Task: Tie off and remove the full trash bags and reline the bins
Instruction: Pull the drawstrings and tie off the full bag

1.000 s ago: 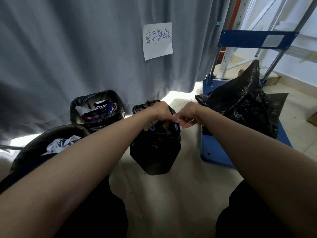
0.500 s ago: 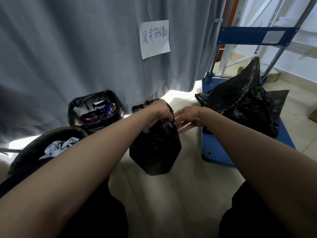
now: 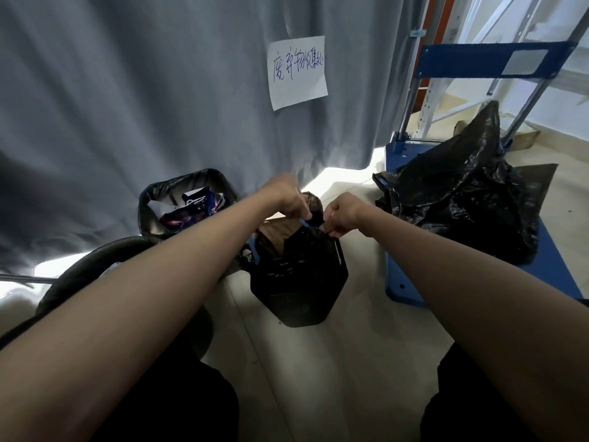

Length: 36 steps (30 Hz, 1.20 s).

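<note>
Now both hands, left hand [image 3: 285, 199] & right hand [image 3: 342, 215], pinch bag [image 3: 299, 275] top; blue cart [image 3: 414, 291] near.

Head-worn view, forward and down

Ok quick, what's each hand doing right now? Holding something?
Left hand: closed, pinching the blue drawstring of the black trash bag.
Right hand: closed, gripping the top of the same bag.
</note>
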Tool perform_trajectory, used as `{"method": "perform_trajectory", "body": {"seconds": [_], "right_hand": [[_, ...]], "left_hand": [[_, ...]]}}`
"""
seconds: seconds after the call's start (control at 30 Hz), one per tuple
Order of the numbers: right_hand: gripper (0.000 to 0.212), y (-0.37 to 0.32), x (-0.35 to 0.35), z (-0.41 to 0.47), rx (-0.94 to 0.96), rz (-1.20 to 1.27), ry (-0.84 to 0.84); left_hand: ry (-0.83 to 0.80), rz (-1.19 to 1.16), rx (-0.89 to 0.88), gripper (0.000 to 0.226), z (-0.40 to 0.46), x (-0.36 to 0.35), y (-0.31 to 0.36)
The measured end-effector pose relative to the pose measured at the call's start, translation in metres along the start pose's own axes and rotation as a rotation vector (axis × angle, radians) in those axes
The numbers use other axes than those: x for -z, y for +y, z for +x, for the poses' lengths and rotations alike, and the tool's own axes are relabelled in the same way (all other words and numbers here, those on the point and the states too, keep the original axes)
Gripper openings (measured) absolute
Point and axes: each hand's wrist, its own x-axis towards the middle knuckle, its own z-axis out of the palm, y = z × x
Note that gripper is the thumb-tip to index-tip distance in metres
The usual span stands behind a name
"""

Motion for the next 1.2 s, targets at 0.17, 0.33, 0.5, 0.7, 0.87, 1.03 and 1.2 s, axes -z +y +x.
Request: {"method": "perform_trajectory", "body": {"seconds": [0.17, 0.33, 0.5, 0.7, 0.87, 1.03, 1.2], "right_hand": [[0.021, 0.003, 0.0, 0.002, 0.039, -0.249, 0.053], [0.016, 0.01, 0.004, -0.001, 0.032, -0.364, 0.065], [0.023, 0.021, 0.009, -0.005, 0.005, -0.377, 0.113], [0.024, 0.015, 0.015, -0.011, 0.011, -0.274, 0.2], [0.025, 0.009, 0.02, -0.021, -0.05, -0.216, 0.153], [0.024, -0.001, 0.013, -0.034, -0.04, -0.091, -0.023], [0.054, -0.01, 0.0, -0.033, 0.003, -0.085, 0.06]], "left_hand": [[-0.02, 0.006, 0.015, 0.022, -0.002, 0.017, -0.01], [-0.081, -0.044, 0.065, 0.013, -0.002, 0.028, -0.018], [0.08, -0.218, 0.112, 0.009, 0.001, 0.037, -0.023], [0.083, -0.295, 0.059, 0.02, -0.001, 0.034, -0.016], [-0.177, -0.129, 0.125, 0.039, -0.017, 0.03, -0.011], [-0.163, -0.232, 0.09, 0.038, -0.016, 0.011, -0.006], [0.01, -0.319, 0.054, 0.03, -0.01, 0.008, 0.0]]}}
